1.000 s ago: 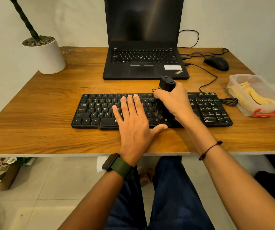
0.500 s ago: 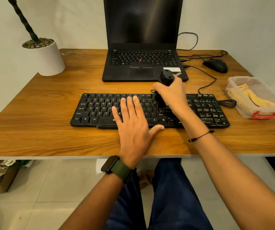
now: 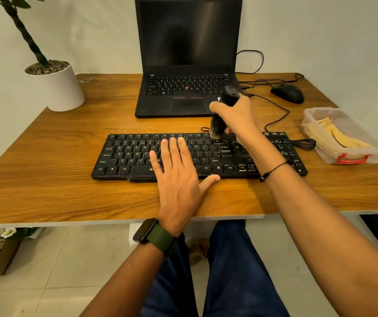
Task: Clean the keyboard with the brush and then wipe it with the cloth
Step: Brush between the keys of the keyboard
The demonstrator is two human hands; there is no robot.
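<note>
Brushing stage under way: right hand [image 3: 236, 115] grips brush [image 3: 223, 110], bristles on keyboard [image 3: 124, 156] top row. Left hand [image 3: 178, 172] flat, fingers straight, steadying keys. Cloth [image 3: 341, 139] unused in tub [image 3: 320, 147] at 3 o'clock; wiping judged pending.

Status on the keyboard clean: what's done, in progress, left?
Done: nothing can be confirmed finished. In hand: right hand grips the brush, bristles at the keyboard top row; left hand lies flat on the keys, steadying it. Left: the rest of the brushing, then the wipe; the cloth sits untouched in the plastic box.
</note>
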